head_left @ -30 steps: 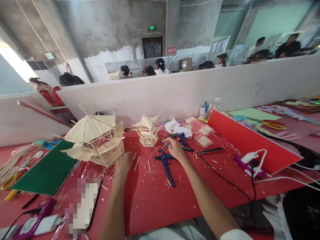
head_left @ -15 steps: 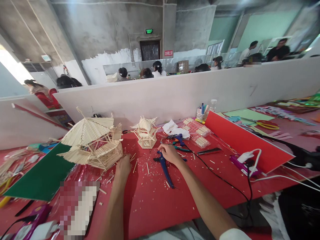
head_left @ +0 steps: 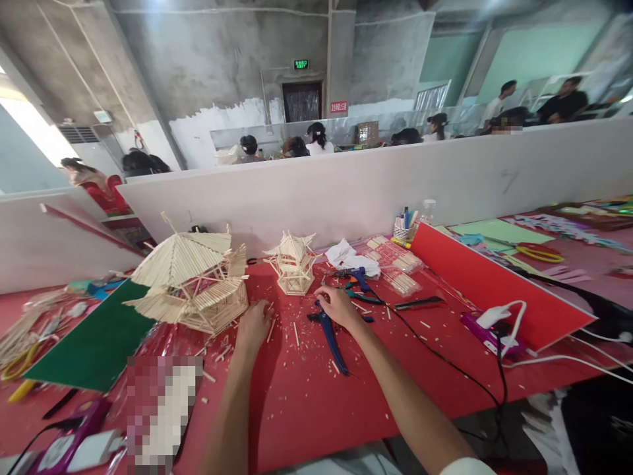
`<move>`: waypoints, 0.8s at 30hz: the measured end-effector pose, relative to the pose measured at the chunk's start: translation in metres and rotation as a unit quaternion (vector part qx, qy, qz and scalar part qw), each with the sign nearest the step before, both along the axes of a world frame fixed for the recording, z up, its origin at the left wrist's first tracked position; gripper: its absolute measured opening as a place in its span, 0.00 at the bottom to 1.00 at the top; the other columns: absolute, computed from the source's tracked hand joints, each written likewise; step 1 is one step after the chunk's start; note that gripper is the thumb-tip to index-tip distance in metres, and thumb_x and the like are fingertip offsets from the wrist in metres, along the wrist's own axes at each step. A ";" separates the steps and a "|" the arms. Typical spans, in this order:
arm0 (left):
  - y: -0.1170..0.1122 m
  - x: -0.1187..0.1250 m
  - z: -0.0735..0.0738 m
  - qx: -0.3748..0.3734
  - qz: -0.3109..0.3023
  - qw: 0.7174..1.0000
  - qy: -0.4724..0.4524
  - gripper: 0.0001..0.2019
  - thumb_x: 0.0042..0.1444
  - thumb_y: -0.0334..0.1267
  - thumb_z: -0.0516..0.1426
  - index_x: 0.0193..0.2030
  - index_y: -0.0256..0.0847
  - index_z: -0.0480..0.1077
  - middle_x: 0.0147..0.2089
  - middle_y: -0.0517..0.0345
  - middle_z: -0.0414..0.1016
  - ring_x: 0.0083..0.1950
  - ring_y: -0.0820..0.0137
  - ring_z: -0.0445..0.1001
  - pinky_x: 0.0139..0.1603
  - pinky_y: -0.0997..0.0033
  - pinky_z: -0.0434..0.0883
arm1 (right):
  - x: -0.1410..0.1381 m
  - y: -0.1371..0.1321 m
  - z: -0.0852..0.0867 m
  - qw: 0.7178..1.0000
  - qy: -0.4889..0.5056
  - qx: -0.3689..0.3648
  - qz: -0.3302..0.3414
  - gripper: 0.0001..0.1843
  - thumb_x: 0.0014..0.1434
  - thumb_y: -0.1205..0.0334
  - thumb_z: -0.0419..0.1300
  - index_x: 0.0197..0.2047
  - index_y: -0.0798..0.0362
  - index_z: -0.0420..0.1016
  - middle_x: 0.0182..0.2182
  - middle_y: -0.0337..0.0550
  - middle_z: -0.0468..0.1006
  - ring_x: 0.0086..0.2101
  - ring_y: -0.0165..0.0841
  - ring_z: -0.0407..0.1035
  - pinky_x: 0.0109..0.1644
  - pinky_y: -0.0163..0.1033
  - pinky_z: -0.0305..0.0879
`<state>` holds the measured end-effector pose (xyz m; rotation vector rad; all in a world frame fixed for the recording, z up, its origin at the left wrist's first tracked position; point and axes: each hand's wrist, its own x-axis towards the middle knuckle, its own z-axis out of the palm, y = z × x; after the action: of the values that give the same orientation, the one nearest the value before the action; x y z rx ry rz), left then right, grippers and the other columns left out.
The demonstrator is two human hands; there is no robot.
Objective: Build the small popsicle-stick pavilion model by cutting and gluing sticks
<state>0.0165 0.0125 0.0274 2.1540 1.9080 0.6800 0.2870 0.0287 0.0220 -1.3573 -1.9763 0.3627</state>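
My left hand [head_left: 253, 326] lies on the red table [head_left: 297, 402] with its fingers stretched forward among loose wooden sticks [head_left: 270, 328], just right of the large stick pavilion model [head_left: 190, 280]. It holds nothing that I can see. My right hand [head_left: 337, 307] is curled over the head of the blue-handled cutters [head_left: 332, 343], which lie on the table. A small stick pavilion model [head_left: 293, 264] stands just beyond both hands.
A blue glue gun [head_left: 357, 275] with a black cord, white tissue [head_left: 353, 254] and packets of sticks [head_left: 398, 264] lie behind my right hand. A red board [head_left: 489, 284] slants at the right and a green board [head_left: 93, 343] lies at the left. A white partition [head_left: 376, 185] backs the table, with people beyond it.
My right hand has drawn back from the glue gun and settled over the blue cutters. My left hand has slid slightly right and forward toward the loose sticks.
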 end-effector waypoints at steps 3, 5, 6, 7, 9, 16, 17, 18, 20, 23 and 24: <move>0.004 0.007 -0.005 0.005 -0.043 0.998 -0.039 0.10 0.65 0.34 0.54 0.49 0.40 0.74 0.51 0.48 0.79 0.55 0.61 0.76 0.59 0.63 0.68 | -0.005 -0.002 0.002 0.999 -0.025 0.023 0.018 0.16 0.65 0.71 0.54 0.51 0.52 0.80 0.46 0.47 0.84 0.46 0.38 0.75 0.55 0.41 0.66; 0.007 0.012 -0.008 0.007 -0.058 0.996 -0.064 0.11 0.65 0.35 0.54 0.51 0.40 0.73 0.54 0.47 0.79 0.57 0.62 0.75 0.62 0.61 0.67 | -0.011 -0.003 0.004 0.998 -0.046 0.035 0.031 0.19 0.66 0.72 0.53 0.55 0.51 0.79 0.51 0.47 0.82 0.51 0.38 0.73 0.61 0.43 0.62; 0.010 0.013 -0.010 0.008 -0.062 0.995 -0.078 0.13 0.65 0.36 0.54 0.53 0.39 0.73 0.56 0.46 0.78 0.59 0.61 0.75 0.63 0.61 0.66 | -0.014 -0.004 0.005 0.997 -0.058 0.038 0.036 0.21 0.66 0.72 0.53 0.57 0.50 0.78 0.53 0.47 0.81 0.52 0.38 0.72 0.62 0.43 0.61; 0.013 0.015 -0.011 0.008 -0.064 0.994 -0.091 0.14 0.65 0.36 0.54 0.55 0.39 0.72 0.58 0.46 0.77 0.60 0.61 0.74 0.64 0.60 0.66 | -0.017 -0.004 0.005 0.996 -0.070 0.039 0.039 0.22 0.66 0.71 0.53 0.59 0.50 0.77 0.54 0.47 0.80 0.53 0.39 0.71 0.62 0.44 0.60; 0.024 0.018 -0.013 0.006 -0.061 0.991 -0.116 0.16 0.65 0.36 0.55 0.58 0.39 0.71 0.61 0.44 0.75 0.64 0.60 0.72 0.67 0.58 0.64 | -0.023 -0.004 0.006 0.994 -0.094 0.038 0.038 0.23 0.66 0.70 0.53 0.61 0.51 0.75 0.55 0.49 0.79 0.53 0.41 0.70 0.62 0.45 0.60; 0.084 0.027 -0.015 -0.001 -0.021 0.978 -0.206 0.26 0.60 0.32 0.57 0.66 0.35 0.65 0.67 0.38 0.70 0.70 0.55 0.66 0.71 0.54 0.61 | -0.039 0.001 0.008 0.987 -0.160 0.024 0.019 0.25 0.66 0.66 0.54 0.66 0.51 0.70 0.59 0.52 0.76 0.54 0.44 0.69 0.63 0.50 0.57; 0.092 0.029 -0.015 -0.001 -0.019 0.975 -0.220 0.27 0.60 0.31 0.56 0.67 0.35 0.64 0.67 0.40 0.70 0.70 0.56 0.66 0.71 0.53 0.61 | -0.041 0.002 0.009 0.986 -0.166 0.023 0.016 0.26 0.66 0.66 0.54 0.66 0.52 0.69 0.60 0.53 0.76 0.54 0.45 0.69 0.63 0.51 0.56; 0.099 0.032 -0.016 -0.001 -0.020 0.972 -0.233 0.28 0.59 0.29 0.56 0.68 0.37 0.63 0.66 0.42 0.72 0.69 0.58 0.67 0.70 0.54 0.61 | -0.041 0.004 0.010 0.985 -0.171 0.023 0.014 0.26 0.66 0.66 0.54 0.66 0.52 0.69 0.60 0.53 0.75 0.55 0.46 0.68 0.63 0.51 0.56; 0.111 0.036 -0.016 -0.003 -0.030 0.965 -0.260 0.29 0.58 0.27 0.55 0.67 0.39 0.64 0.64 0.46 0.75 0.66 0.60 0.70 0.68 0.55 0.65 | -0.042 0.006 0.012 0.983 -0.180 0.022 0.010 0.26 0.65 0.66 0.54 0.66 0.53 0.68 0.61 0.54 0.75 0.56 0.46 0.68 0.62 0.52 0.56; 0.123 0.041 -0.017 -0.013 -0.045 0.955 -0.293 0.27 0.55 0.25 0.56 0.63 0.38 0.68 0.59 0.47 0.78 0.60 0.60 0.75 0.62 0.58 0.71 | -0.043 0.009 0.013 0.982 -0.189 0.020 0.008 0.26 0.66 0.65 0.54 0.67 0.53 0.68 0.62 0.54 0.74 0.57 0.47 0.67 0.62 0.52 0.56; 0.126 0.043 -0.017 -0.018 -0.048 0.952 -0.301 0.26 0.54 0.24 0.56 0.62 0.37 0.69 0.57 0.46 0.79 0.58 0.60 0.76 0.60 0.59 0.72 | -0.043 0.009 0.013 0.981 -0.192 0.020 0.007 0.27 0.66 0.65 0.54 0.67 0.53 0.68 0.62 0.54 0.74 0.57 0.48 0.67 0.61 0.52 0.57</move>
<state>0.0590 0.1386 0.0101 1.7236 1.4648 1.1121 0.2444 0.0377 0.0354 -1.4726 -2.2919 0.0679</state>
